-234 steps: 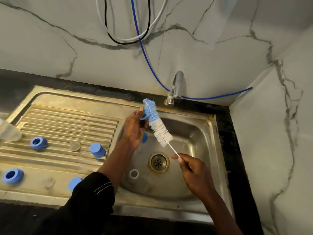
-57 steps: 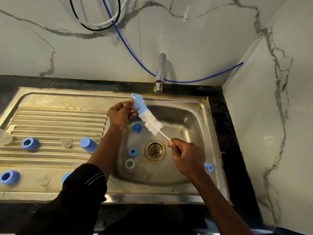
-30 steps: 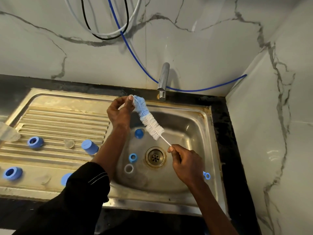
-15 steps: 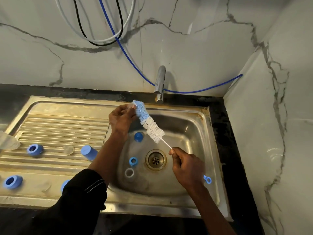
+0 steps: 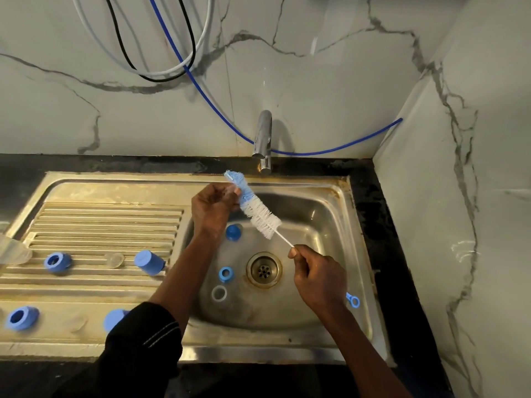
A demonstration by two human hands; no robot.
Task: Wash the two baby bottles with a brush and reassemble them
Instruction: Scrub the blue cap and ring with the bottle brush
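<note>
My right hand [image 5: 319, 275] pinches the thin white stem of the bottle brush [image 5: 258, 211]; the stem's blue loop [image 5: 352, 300] pokes out behind the hand. My left hand [image 5: 214, 206] hovers over the basin's far left corner with its fingers curled round a small clear part [image 5: 228, 193], which it presses against the brush's blue bristles. In the basin lie a blue cap [image 5: 233, 231], a blue ring [image 5: 225, 274] and a white ring [image 5: 219, 293]. A clear bottle [image 5: 11, 251] lies at the left edge, mostly cut off.
On the draining board [image 5: 100, 222] sit two blue collars [image 5: 57, 262] [image 5: 21, 318], two blue caps [image 5: 149, 262] [image 5: 115, 318] and a clear teat [image 5: 115, 259]. The tap [image 5: 263, 139] stands behind the basin and the drain [image 5: 263, 270] is at its middle. A marble wall closes the right side.
A blue ring now lies in the basin; it was not there in the oldest frame. Both hands and the brush stay above the basin, with only small shifts over the last second.
</note>
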